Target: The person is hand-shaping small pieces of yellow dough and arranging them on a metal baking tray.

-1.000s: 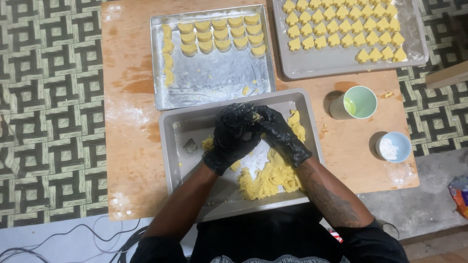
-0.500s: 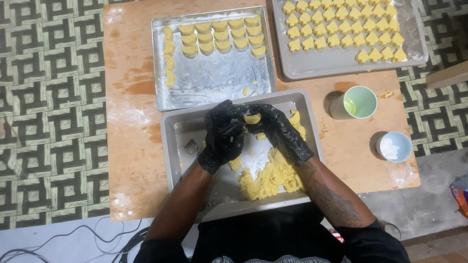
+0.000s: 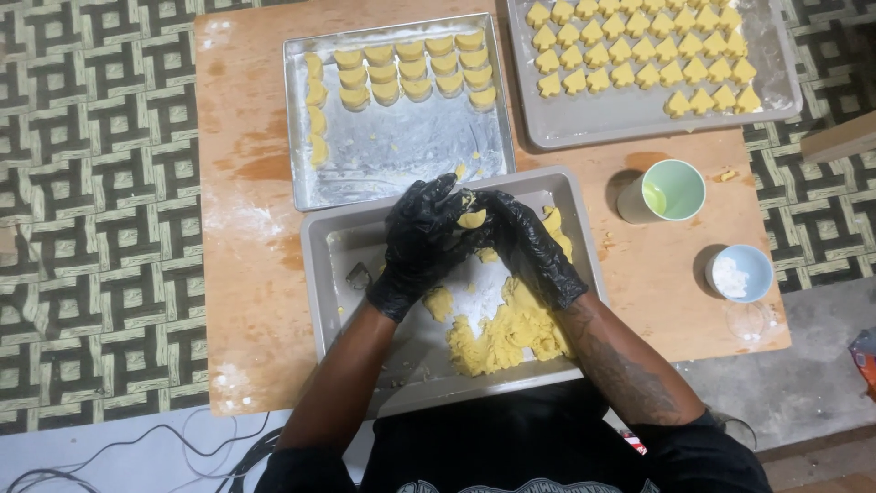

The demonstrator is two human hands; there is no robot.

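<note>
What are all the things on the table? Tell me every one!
Table: one, wooden, on patterned floor.
Near tray: one, grey, under the hands.
Dough: yellow heap, in near tray.
Dough piece: one, yellow, between both hands.
Left far tray: one, silver, partly filled with shaped pieces.
Right far tray: one, grey, rows of yellow shapes.
Cup: one, green, right side.
Small bowl: one, blue, white powder inside.
Left hand: black glove.
Right hand: black glove.

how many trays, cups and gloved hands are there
trays: 3
cups: 2
gloved hands: 2
total: 7
</note>
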